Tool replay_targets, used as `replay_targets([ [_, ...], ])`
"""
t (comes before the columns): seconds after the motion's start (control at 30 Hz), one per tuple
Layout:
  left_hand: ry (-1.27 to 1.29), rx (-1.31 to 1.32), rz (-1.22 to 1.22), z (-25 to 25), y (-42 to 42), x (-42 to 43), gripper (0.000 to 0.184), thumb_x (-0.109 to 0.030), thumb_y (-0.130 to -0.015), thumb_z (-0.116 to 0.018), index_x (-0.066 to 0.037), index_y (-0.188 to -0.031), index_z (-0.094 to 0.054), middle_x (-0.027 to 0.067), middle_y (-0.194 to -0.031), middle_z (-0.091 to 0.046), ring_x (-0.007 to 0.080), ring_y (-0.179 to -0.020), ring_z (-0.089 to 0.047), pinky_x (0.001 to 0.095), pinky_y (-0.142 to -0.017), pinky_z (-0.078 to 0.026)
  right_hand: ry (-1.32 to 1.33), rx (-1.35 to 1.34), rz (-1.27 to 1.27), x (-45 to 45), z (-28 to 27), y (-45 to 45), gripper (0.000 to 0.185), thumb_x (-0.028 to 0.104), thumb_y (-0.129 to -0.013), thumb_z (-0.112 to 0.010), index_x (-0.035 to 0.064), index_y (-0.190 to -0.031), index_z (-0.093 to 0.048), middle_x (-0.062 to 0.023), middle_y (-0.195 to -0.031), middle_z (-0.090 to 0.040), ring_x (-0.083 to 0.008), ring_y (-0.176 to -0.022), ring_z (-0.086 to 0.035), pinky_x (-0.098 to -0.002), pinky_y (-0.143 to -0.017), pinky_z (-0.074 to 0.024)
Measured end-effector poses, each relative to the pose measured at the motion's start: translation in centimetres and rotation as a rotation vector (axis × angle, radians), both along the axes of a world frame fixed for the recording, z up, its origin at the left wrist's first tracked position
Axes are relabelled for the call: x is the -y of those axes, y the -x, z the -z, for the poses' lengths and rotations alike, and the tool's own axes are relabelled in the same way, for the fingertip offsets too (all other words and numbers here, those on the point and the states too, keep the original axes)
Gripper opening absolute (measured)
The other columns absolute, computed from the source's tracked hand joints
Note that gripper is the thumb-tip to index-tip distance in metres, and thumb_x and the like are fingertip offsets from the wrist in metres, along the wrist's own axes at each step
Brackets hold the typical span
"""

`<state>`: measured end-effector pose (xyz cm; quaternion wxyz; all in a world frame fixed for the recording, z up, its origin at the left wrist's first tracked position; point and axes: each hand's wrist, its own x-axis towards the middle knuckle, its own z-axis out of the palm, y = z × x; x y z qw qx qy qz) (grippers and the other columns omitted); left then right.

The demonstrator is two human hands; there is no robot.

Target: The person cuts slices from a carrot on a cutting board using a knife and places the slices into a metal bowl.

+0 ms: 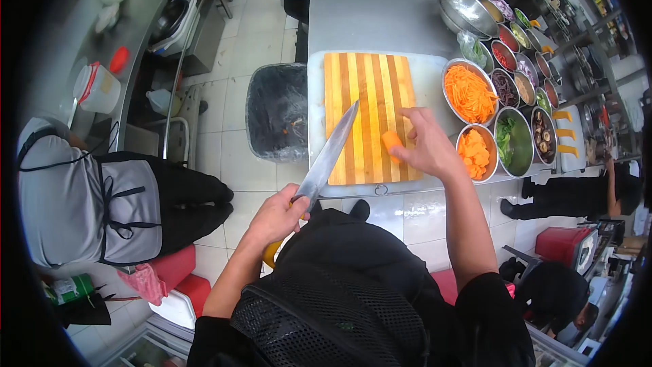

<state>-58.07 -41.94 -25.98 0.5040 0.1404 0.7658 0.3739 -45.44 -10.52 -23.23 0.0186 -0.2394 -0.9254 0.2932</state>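
Note:
A large knife [331, 152] with a yellow handle is in my left hand [280, 214], its blade slanting up over the striped wooden cutting board [356, 75]. An orange piece of carrot [391, 143] rests on the board's right half. My right hand [426, 141] is beside it, with the thumb at the carrot's lower right and the index finger stretched out above, the fingers apart. Whether the thumb touches the carrot is hard to tell. Under the board lies a white board [426, 71].
Right of the board stand bowls of shredded carrot [468, 94], carrot pieces [474, 154] and green leaves [504, 137], with several more containers behind. A dark bin [277, 112] is at the table's left. People stand at left, top and right.

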Motion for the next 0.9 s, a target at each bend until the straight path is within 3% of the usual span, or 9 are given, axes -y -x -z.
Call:
replay_targets([
  [0.07,-0.007,0.007,0.003,0.3,0.1,0.0,0.028,-0.021,-0.105,-0.055,0.000,-0.123,-0.061,0.0076,-0.088,-0.071,0.0106,-0.061,-0.061,0.0273,-0.061,-0.051,0.033,0.000,-0.106,0.4,-0.4,-0.6,0.077,0.030,-0.079,-0.087,0.0020,-0.143,-0.054,-0.0221,-0.138,-0.057,-0.0406,-0.118,-0.064,-0.0458,-0.100,-0.0539],
  [0.17,-0.017,0.010,0.007,0.7,0.4,0.0,0.027,-0.021,-0.105,-0.056,0.001,-0.121,-0.061,0.0077,-0.088,-0.071,0.0106,-0.061,-0.060,0.0271,-0.061,-0.051,-0.075,0.129,-0.023,2.2,-0.6,-0.6,0.072,0.021,-0.078,-0.087,0.0020,-0.139,-0.055,-0.0215,-0.134,-0.057,-0.0415,-0.119,-0.062,-0.0470,-0.099,-0.0534],
  [0.27,0.010,0.008,0.022,-0.1,0.6,-0.3,0.026,-0.021,-0.106,-0.055,0.000,-0.120,-0.060,0.0074,-0.088,-0.070,0.0102,-0.061,-0.060,0.0267,-0.060,-0.051,-0.057,0.054,0.054,2.1,2.8,-1.5,0.065,0.015,-0.078,-0.085,0.0017,-0.134,-0.056,-0.0206,-0.129,-0.057,-0.0420,-0.115,-0.062,-0.0487,-0.097,-0.0533],
  [0.47,-0.024,0.031,-0.005,0.8,0.6,0.0,0.030,-0.022,-0.105,-0.055,0.002,-0.123,-0.060,0.0092,-0.088,-0.071,0.0126,-0.062,-0.062,0.0293,-0.062,-0.053,-0.155,-0.073,0.025,2.0,4.4,-4.1,0.058,0.013,-0.082,-0.083,0.0003,-0.132,-0.056,-0.0205,-0.115,-0.063,-0.0424,-0.103,-0.065,-0.0466,-0.093,-0.0549],
  [0.57,-0.011,0.037,0.005,0.7,0.7,-0.1,0.029,-0.022,-0.105,-0.055,0.001,-0.122,-0.060,0.0081,-0.088,-0.071,0.0110,-0.061,-0.061,0.0273,-0.060,-0.051,0.186,-0.074,0.225,1.1,3.8,-2.8,0.054,0.014,-0.086,-0.080,-0.0026,-0.132,-0.056,-0.0194,-0.108,-0.067,-0.0349,-0.099,-0.068,-0.0400,-0.090,-0.0560],
  [0.67,-0.005,0.039,0.010,0.6,0.8,-0.5,0.028,-0.022,-0.106,-0.055,0.000,-0.122,-0.060,0.0074,-0.088,-0.071,0.0096,-0.059,-0.059,0.0256,-0.058,-0.050,0.464,-0.248,0.338,0.7,3.3,-0.7,0.051,0.014,-0.090,-0.077,-0.0051,-0.132,-0.056,-0.0168,-0.109,-0.070,-0.0246,-0.097,-0.070,-0.0341,-0.089,-0.0558],
  [0.77,-0.006,0.042,-0.011,0.9,0.7,-0.5,0.030,-0.022,-0.106,-0.055,0.000,-0.125,-0.059,0.0081,-0.089,-0.072,0.0099,-0.058,-0.059,0.0256,-0.057,-0.049,0.568,-0.236,0.378,0.7,2.1,0.9,0.051,0.012,-0.091,-0.076,-0.0068,-0.133,-0.055,-0.0125,-0.114,-0.069,-0.0159,-0.098,-0.067,-0.0302,-0.088,-0.0556],
  [0.9,-0.005,0.035,-0.026,0.6,0.3,-0.6,0.032,-0.022,-0.105,-0.055,0.001,-0.127,-0.059,0.0088,-0.088,-0.071,0.0107,-0.059,-0.059,0.0269,-0.058,-0.049,0.568,-0.329,0.363,-0.4,4.9,1.5,0.046,0.008,-0.092,-0.074,-0.0060,-0.132,-0.056,-0.0103,-0.115,-0.070,-0.0151,-0.100,-0.067,-0.0291,-0.091,-0.0550],
])
